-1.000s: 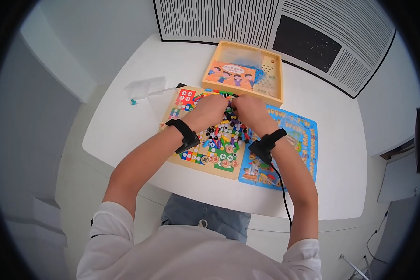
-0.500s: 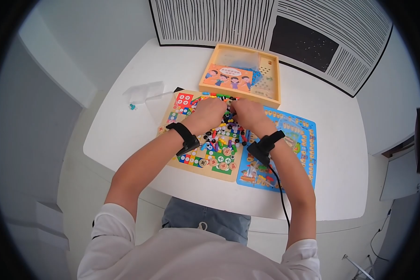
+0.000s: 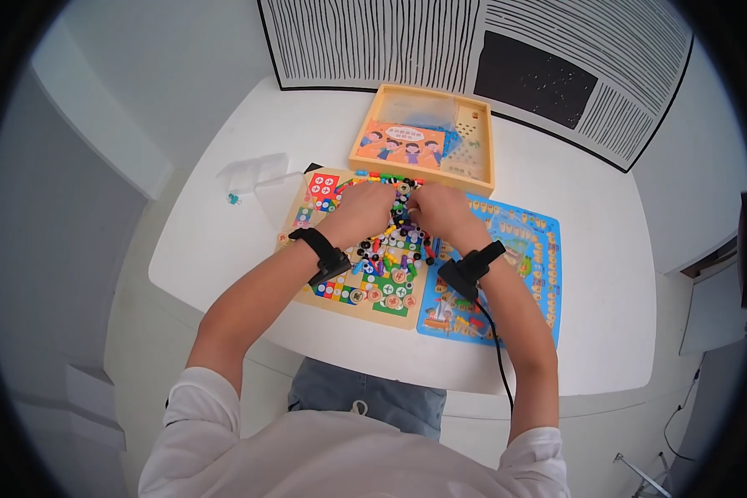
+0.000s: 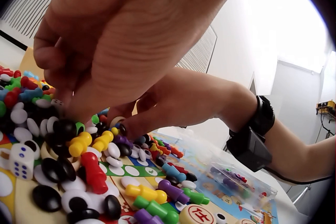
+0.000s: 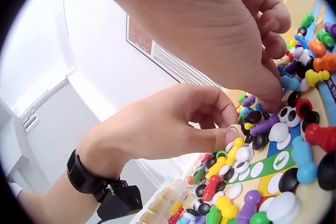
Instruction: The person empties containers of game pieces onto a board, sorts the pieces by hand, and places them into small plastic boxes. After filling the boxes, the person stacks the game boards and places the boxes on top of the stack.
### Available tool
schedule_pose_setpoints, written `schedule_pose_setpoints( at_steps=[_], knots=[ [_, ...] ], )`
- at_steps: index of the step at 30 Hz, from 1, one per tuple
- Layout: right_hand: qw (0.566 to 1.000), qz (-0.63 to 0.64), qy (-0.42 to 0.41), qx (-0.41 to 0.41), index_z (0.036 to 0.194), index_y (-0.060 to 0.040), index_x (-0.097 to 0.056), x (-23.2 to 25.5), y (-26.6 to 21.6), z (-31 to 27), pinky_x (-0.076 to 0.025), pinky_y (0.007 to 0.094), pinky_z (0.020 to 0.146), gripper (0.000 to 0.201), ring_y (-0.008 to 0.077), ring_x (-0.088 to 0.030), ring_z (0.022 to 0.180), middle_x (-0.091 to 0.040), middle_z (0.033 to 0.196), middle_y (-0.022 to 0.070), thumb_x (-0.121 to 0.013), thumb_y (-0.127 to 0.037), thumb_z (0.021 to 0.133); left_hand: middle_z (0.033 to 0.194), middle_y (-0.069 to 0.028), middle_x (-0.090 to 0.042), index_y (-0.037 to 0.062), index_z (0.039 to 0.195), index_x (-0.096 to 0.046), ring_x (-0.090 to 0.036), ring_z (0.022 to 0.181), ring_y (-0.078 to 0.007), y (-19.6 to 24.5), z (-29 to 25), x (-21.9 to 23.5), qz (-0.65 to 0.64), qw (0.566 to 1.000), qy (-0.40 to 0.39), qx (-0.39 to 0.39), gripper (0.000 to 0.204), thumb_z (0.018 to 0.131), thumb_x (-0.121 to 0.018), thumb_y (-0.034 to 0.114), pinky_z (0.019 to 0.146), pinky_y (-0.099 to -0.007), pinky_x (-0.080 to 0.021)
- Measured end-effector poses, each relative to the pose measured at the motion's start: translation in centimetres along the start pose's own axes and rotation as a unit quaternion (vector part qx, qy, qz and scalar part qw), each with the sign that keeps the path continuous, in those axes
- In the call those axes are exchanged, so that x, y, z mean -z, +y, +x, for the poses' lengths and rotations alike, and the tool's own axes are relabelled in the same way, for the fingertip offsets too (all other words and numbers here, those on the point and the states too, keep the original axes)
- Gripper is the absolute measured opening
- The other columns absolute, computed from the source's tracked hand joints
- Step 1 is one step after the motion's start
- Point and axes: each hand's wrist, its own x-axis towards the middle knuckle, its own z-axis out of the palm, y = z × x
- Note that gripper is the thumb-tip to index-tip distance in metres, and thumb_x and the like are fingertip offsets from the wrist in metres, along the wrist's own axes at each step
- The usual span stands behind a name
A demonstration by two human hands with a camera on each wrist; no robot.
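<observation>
A heap of small game pieces (image 3: pixel 382 258) lies on the multicoloured board (image 3: pixel 350 305). My left hand (image 3: pixel 358 211) reaches into its far part, fingers curled, thumb and forefinger close together by black and white pieces. Beside it my right hand (image 3: pixel 445 212) bends its fingers down among the pieces. In the left wrist view a white die (image 4: pixel 21 161) and a red peg (image 4: pixel 94 173) lie below the left hand. A purple peg (image 5: pixel 264 125) is near the right thumb in the right wrist view. Whether either hand pinches a piece is hidden.
Behind the boards stands a wooden tray (image 3: pixel 491 158) holding an orange booklet (image 3: pixel 400 146). A blue board (image 3: pixel 548 286) lies on the right. A clear plastic box (image 3: pixel 253 172) and a small teal item (image 3: pixel 234 199) are at the left. A cable hangs from my right wrist.
The head view has shifted, so the table sits lower in it. Both hands stay over the heap, with a slightly wider gap between them.
</observation>
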Motion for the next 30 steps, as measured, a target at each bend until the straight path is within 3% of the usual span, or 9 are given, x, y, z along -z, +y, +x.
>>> schedule_pose_setpoints(
  at_steps=[3,5,12,15,17,20,21,26,30],
  knots=[
    [1.000,-0.011,-0.011,-0.023,0.099,-0.0124,-0.081,0.6,-0.3,-0.3,-0.061,0.0486,0.080,0.014,0.0360,-0.076,0.095,-0.077,0.097,0.0167,-0.074,-0.018,0.088,0.106,-0.0160,-0.076,0.0051,0.107,-0.071,-0.072,0.107,-0.0354,0.2,-0.1,0.4,-0.021,1.000,-0.002,0.004,0.022,0.087,-0.076,0.013,0.087,-0.0482,-0.057],
    [0.998,-0.019,0.041,-0.036,0.101,-0.0113,-0.080,0.8,-0.2,-0.5,-0.059,0.0481,0.079,0.016,0.0370,-0.074,0.087,-0.077,0.089,0.0146,-0.073,-0.021,0.091,0.106,-0.0136,-0.075,0.0065,0.109,-0.072,-0.072,0.104,-0.0350,0.2,0.0,0.7,-0.010,1.000,-0.012,0.003,0.022,0.088,-0.075,0.013,0.085,-0.0486,-0.056],
    [0.991,0.059,0.121,-0.028,0.102,-0.0083,-0.079,4.1,-1.1,-2.6,-0.058,0.0477,0.078,0.017,0.0366,-0.074,0.086,-0.076,0.088,0.0164,-0.071,-0.022,0.095,0.096,-0.0130,-0.074,0.0086,0.109,-0.077,-0.071,0.097,-0.0338,0.5,-0.6,2.1,-0.051,0.999,0.002,0.006,0.018,0.091,-0.073,0.013,0.082,-0.0479,-0.056],
    [0.987,0.094,0.128,-0.031,0.101,-0.0080,-0.079,5.5,-1.8,-3.8,-0.058,0.0467,0.077,0.016,0.0353,-0.075,0.086,-0.076,0.088,0.0158,-0.072,-0.021,0.095,0.093,-0.0134,-0.074,0.0079,0.106,-0.077,-0.071,0.090,-0.0348,0.5,-1.8,2.4,-0.107,0.992,0.068,0.007,0.015,0.094,-0.071,0.014,0.079,-0.0476,-0.056],
    [0.988,0.090,0.125,-0.017,0.099,-0.0088,-0.079,5.7,-2.0,-4.6,-0.059,0.0454,0.076,0.016,0.0337,-0.075,0.084,-0.077,0.086,0.0141,-0.073,-0.023,0.095,0.086,-0.0114,-0.071,0.0051,0.109,-0.076,-0.069,0.080,-0.0298,0.5,-3.4,2.6,-0.149,0.977,0.151,-0.034,0.017,0.096,-0.072,0.016,0.075,-0.0429,-0.055],
    [0.992,0.106,0.072,-0.016,0.093,-0.0091,-0.079,6.8,-2.7,-5.8,-0.058,0.0468,0.076,0.013,0.0355,-0.074,0.084,-0.076,0.085,0.0148,-0.072,-0.020,0.093,0.083,-0.0092,-0.070,0.0029,0.111,-0.074,-0.064,0.072,-0.0221,1.5,-7.6,4.9,-0.211,0.970,0.118,0.021,0.020,0.094,-0.075,0.014,0.070,-0.0366,-0.053],
    [0.992,0.110,0.066,-0.016,0.093,-0.0091,-0.079,7.1,-2.9,-6.2,-0.058,0.0468,0.076,0.013,0.0355,-0.074,0.084,-0.076,0.085,0.0148,-0.072,-0.020,0.093,0.084,-0.0082,-0.070,0.0021,0.113,-0.073,-0.059,0.068,-0.0173,1.4,-9.2,4.2,-0.261,0.952,0.156,0.027,0.022,0.093,-0.076,0.010,0.067,-0.0322,-0.051],
    [0.987,0.093,-0.070,0.112,0.093,-0.0126,-0.080,7.7,-6.0,-8.1,-0.058,0.0416,0.070,0.013,0.0302,-0.075,0.077,-0.076,0.079,0.0078,-0.076,-0.024,0.088,0.088,-0.0095,-0.073,0.0023,0.115,-0.072,-0.060,0.067,-0.0182,0.2,-16.3,1.5,-0.262,0.953,0.127,0.088,0.023,0.093,-0.076,0.007,0.067,-0.0327,-0.052],
    [0.969,-0.001,-0.059,0.241,0.082,-0.0058,-0.073,3.3,-9.6,-9.2,-0.057,0.0441,0.062,0.012,0.0309,-0.074,0.067,-0.071,0.069,0.0109,-0.073,-0.017,0.086,0.090,-0.0111,-0.074,0.0025,0.117,-0.071,-0.062,0.068,-0.0195,-0.1,-19.7,-1.5,-0.250,0.958,0.081,0.117,0.024,0.093,-0.075,0.006,0.067,-0.0330,-0.052]
  ],
)
